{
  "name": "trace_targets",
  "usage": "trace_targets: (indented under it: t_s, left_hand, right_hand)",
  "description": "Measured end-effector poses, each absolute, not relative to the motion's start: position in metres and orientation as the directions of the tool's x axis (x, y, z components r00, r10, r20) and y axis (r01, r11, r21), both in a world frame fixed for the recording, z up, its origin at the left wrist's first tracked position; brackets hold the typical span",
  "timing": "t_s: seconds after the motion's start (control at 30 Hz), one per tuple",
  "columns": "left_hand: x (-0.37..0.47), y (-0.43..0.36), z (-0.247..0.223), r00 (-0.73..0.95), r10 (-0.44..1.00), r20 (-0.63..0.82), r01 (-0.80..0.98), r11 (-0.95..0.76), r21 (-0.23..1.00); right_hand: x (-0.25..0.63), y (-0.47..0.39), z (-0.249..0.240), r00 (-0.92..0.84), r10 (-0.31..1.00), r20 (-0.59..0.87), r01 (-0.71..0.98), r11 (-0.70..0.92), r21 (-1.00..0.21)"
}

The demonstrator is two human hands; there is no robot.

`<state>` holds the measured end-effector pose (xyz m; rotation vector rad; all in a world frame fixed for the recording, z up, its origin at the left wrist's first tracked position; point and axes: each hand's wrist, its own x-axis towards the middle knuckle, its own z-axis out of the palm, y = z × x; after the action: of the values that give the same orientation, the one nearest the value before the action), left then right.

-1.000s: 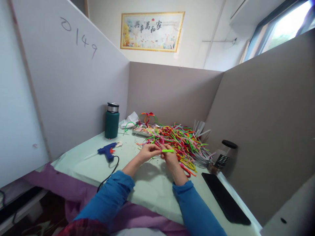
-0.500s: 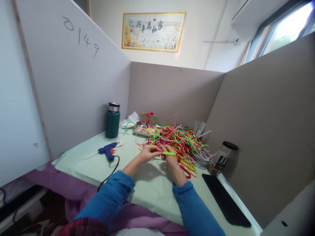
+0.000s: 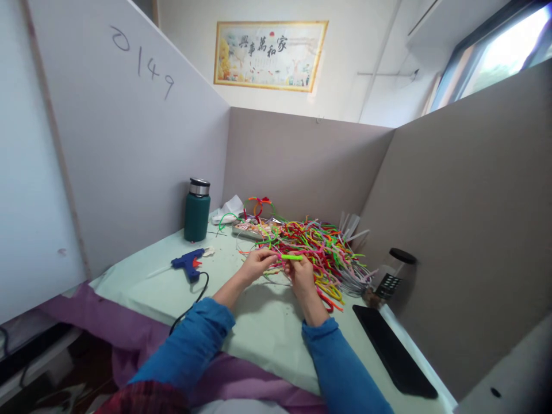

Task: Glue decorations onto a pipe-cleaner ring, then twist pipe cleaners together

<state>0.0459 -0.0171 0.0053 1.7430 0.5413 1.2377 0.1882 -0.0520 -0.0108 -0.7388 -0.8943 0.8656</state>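
The green stem [image 3: 292, 257] is pinched by the right hand [image 3: 302, 279] above the counter [image 3: 259, 322]; the left hand [image 3: 255, 265] is closed at the fingertips beside it. Work appears partial: looped form [image 3: 265, 200] assembled, stem pile [image 3: 313, 238] unassembled.

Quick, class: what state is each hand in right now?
Left hand: fingers closed together near the rod's left end; whether they grip anything cannot be told.
Right hand: closed, holding a short, straight, bright green rod.
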Motion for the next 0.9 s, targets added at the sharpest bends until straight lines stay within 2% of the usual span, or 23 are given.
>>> trace_targets:
  t_s: [0.13, 0.3, 0.5, 0.67, 0.9]
  left_hand:
    - [0.047, -0.011, 0.004, 0.298, 0.8, 0.521, -0.144, -0.503, 0.853]
    - [0.049, -0.007, 0.003, 0.246, 0.854, 0.459, -0.178, -0.426, 0.887]
    - [0.048, -0.005, 0.001, 0.233, 0.886, 0.402, -0.163, -0.372, 0.914]
    - [0.047, -0.003, 0.001, 0.219, 0.905, 0.366, -0.145, -0.341, 0.929]
    - [0.046, 0.001, -0.002, 0.3, 0.877, 0.375, -0.04, -0.382, 0.923]
  right_hand:
    - [0.184, -0.056, -0.009, 0.253, 0.897, 0.363, -0.279, 0.427, -0.86]
    - [0.178, -0.062, -0.009, 0.165, 0.882, 0.442, -0.107, 0.461, -0.881]
    - [0.172, -0.069, -0.008, 0.174, 0.839, 0.516, 0.087, 0.509, -0.856]
    - [0.168, -0.075, -0.008, 0.146, 0.756, 0.638, 0.354, 0.562, -0.747]
    - [0.177, -0.074, -0.01, 0.111, 0.665, 0.738, 0.537, 0.585, -0.608]
